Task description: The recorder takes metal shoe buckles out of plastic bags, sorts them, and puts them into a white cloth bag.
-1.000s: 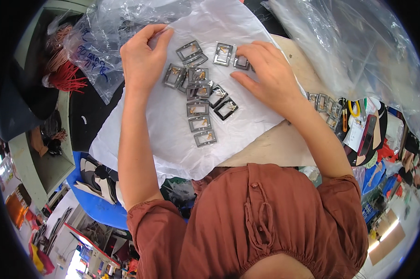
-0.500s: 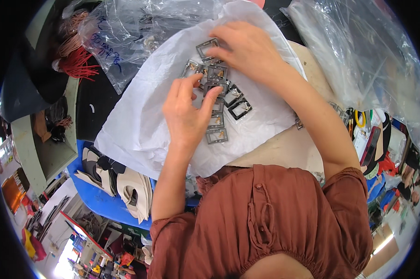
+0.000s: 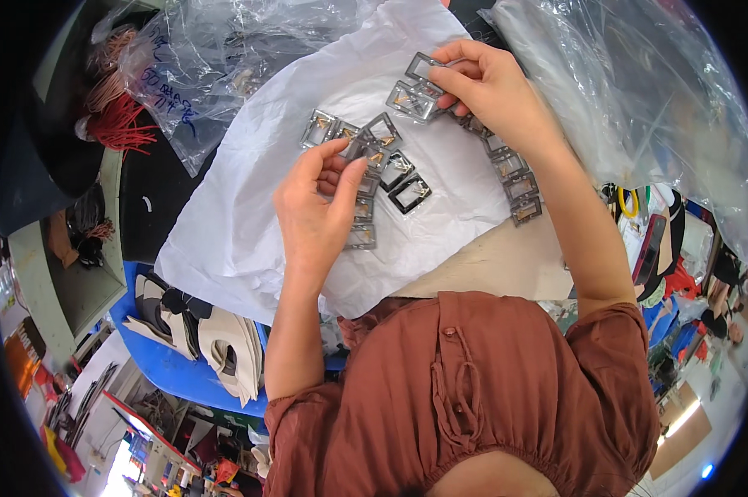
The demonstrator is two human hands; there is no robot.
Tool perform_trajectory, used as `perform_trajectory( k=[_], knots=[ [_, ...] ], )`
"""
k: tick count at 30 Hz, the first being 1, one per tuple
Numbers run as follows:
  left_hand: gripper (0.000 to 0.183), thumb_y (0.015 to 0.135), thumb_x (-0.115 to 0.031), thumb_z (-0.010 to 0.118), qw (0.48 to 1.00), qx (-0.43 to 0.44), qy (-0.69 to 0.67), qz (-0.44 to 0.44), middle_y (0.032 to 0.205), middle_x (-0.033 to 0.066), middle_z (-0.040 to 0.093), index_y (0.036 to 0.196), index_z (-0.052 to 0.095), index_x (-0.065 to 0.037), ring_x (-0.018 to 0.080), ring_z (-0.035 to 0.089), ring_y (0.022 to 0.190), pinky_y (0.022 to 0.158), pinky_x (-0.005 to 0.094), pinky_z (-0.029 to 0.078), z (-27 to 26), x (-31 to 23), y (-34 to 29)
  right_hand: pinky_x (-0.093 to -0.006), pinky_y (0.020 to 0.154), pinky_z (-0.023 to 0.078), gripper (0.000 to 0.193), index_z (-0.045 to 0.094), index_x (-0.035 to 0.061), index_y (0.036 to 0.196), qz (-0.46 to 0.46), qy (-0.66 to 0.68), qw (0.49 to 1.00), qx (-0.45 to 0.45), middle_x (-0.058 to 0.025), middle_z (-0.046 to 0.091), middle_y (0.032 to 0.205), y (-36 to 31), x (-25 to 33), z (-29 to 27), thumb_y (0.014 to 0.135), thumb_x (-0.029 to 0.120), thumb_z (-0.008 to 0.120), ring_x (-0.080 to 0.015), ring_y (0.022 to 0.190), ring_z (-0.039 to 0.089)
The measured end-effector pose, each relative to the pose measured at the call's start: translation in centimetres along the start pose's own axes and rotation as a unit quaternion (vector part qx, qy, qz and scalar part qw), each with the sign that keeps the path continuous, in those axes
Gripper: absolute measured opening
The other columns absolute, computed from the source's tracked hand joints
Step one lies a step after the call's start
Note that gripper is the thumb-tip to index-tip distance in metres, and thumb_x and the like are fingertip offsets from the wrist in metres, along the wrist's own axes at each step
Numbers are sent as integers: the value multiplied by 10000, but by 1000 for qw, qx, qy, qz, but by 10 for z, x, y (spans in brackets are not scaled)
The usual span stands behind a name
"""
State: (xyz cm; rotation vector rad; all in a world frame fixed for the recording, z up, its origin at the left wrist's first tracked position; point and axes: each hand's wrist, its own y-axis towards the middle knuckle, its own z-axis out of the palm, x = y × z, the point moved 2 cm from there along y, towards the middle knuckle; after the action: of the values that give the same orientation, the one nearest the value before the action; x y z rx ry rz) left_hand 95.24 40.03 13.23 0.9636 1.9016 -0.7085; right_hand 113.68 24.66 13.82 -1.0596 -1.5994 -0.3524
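Observation:
Rectangular grey metal buckles with small gold-coloured prongs lie on a white sheet (image 3: pixel 250 182), several of them joined in strips. My left hand (image 3: pixel 312 199) is closed at the left cluster, thumb and forefinger on a grey buckle (image 3: pixel 377 157). Beside it lies a darker, near-black buckle (image 3: pixel 409 193). Farther to the right, my right hand (image 3: pixel 494 87) pinches a strip of buckles (image 3: pixel 408 99) by one end buckle. More buckles (image 3: pixel 520 185) trail from below that hand towards my right forearm. Part of the strip is hidden behind the fingers.
Clear plastic bags (image 3: pixel 606 91) lie at the back right, with another plastic bag (image 3: pixel 200 66) at the back left. A blue tray (image 3: pixel 187 377) with cut beige pieces (image 3: pixel 233 356) stands at the left. Red tassels (image 3: pixel 117 128) hang above a shelf (image 3: pixel 76 290).
My right hand has moved right, away from the left cluster, and now holds a strip of buckles. The left hand stays at its cluster, which has shifted slightly left in view.

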Motion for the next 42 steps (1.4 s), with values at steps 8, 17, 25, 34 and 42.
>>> perform_trajectory(
  k=[8, 17, 25, 34, 42],
  knots=[
    [284, 867, -64, 729, 998, 48, -48, -1, 947, 90, 699, 1135, 685, 21, 111, 639, 836, 759, 244, 511, 0, 8, 2, -297, 640, 521, 297, 691, -24, 1054, -59, -58, 991, -102, -109, 712, 802, -7, -26, -2, 850, 191, 672, -139, 676, 659],
    [210, 855, -61, 680, 985, 107, 100, 88, 833, 141, 702, 1050, 721, 5, 198, 609, 652, 620, 303, 480, -15, -23, 43, -327, 760, 502, 322, 668, 29, 1118, -260, -301, 902, -166, -80, 708, 1060, -20, -13, -3, 821, 144, 717, -228, 888, 656],
    [226, 856, -85, 688, 977, 169, 92, 87, 801, 125, 684, 1064, 727, -7, 178, 615, 666, 623, 299, 482, -18, -20, 64, -436, 1017, 288, 246, 700, 114, 1082, -341, -258, 904, 8, -18, 704, 961, -9, -3, 31, 837, 136, 699, -200, 1070, 564],
    [330, 851, -119, 720, 936, 316, 122, 99, 800, 6, 636, 1154, 697, 10, 70, 535, 684, 614, 241, 443, -26, -28, 119, -425, 977, 300, 146, 736, 100, 973, -285, -287, 914, -42, -27, 696, 857, -13, -7, 21, 846, 120, 667, -203, 965, 564],
    [332, 859, -34, 645, 943, 304, 80, 112, 963, 144, 722, 1188, 680, -8, 193, 680, 861, 801, 317, 533, -13, -11, 137, -437, 935, 333, 170, 730, 88, 994, -284, -391, 866, -128, -44, 702, 887, -20, -7, 5, 839, 114, 666, -224, 963, 576]
  ],
)
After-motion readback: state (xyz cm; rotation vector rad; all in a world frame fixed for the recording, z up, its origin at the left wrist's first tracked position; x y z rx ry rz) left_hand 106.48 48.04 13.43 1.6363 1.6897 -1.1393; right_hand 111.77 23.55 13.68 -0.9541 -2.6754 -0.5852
